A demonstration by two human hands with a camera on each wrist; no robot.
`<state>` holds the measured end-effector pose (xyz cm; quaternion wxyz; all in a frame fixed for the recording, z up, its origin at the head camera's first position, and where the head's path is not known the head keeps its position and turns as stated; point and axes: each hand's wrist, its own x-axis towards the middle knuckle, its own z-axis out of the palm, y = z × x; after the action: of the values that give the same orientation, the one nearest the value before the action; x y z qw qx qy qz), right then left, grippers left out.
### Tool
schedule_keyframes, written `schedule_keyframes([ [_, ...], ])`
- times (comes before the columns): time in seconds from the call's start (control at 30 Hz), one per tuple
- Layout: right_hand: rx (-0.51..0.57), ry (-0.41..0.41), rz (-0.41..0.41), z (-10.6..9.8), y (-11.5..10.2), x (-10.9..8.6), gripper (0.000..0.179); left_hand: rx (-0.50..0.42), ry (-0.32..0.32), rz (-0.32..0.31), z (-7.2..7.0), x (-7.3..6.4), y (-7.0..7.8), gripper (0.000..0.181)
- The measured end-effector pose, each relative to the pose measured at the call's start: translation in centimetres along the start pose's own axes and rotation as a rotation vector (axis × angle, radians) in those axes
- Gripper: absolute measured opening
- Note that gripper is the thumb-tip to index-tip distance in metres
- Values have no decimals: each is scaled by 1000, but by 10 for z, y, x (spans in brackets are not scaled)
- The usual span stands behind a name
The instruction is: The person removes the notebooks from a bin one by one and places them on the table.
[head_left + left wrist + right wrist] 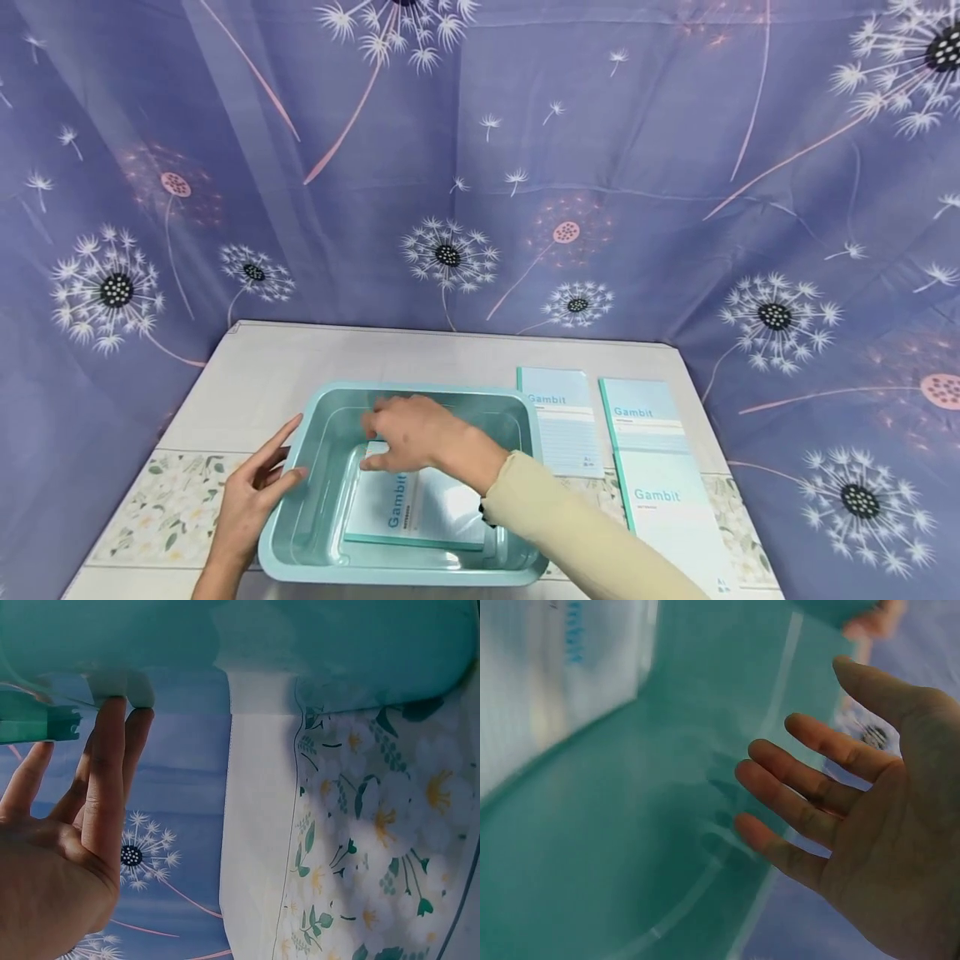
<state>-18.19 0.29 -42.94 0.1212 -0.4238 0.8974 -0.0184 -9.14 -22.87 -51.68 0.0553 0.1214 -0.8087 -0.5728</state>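
Observation:
A teal plastic basin (401,575) stands on the table, with a Gambit notebook (450,512) lying flat on its floor. My left hand (251,492) is at the basin's left side; in the left wrist view its straight fingers (107,772) touch the outer wall and the thumb is by the rim. Over the inside of the basin reaches my right hand (416,433), above the notebook's upper left part. Its palm faces the camera in the right wrist view, fingers (802,802) spread and slightly bent, holding nothing.
Right of the basin lies one notebook (566,425), partly behind its rim. Farther right are two more, an upper notebook (645,408) and a lower notebook (671,521) overlapping it. A floral strip (172,508) crosses the white table (300,350); a dandelion-patterned curtain (360,275) surrounds it.

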Motion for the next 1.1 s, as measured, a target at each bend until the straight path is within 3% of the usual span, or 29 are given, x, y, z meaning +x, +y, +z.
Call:
schedule_keyframes([
  [0.27, -109, -97, -17, 46, -12, 16, 41, -31, -20, -13, 4, 2, 0, 68],
  [0.57, -228, -226, -137, 87, -25, 28, 72, -67, -10, -15, 4, 0, -2, 69],
  [0.9, -326, -278, -181, 103, -28, 39, 83, -56, 8, -21, 2, -2, 0, 69],
  [1.1, -429, -232, -207, 110, -34, 37, 90, -57, 4, -14, 3, -1, -1, 67],
])
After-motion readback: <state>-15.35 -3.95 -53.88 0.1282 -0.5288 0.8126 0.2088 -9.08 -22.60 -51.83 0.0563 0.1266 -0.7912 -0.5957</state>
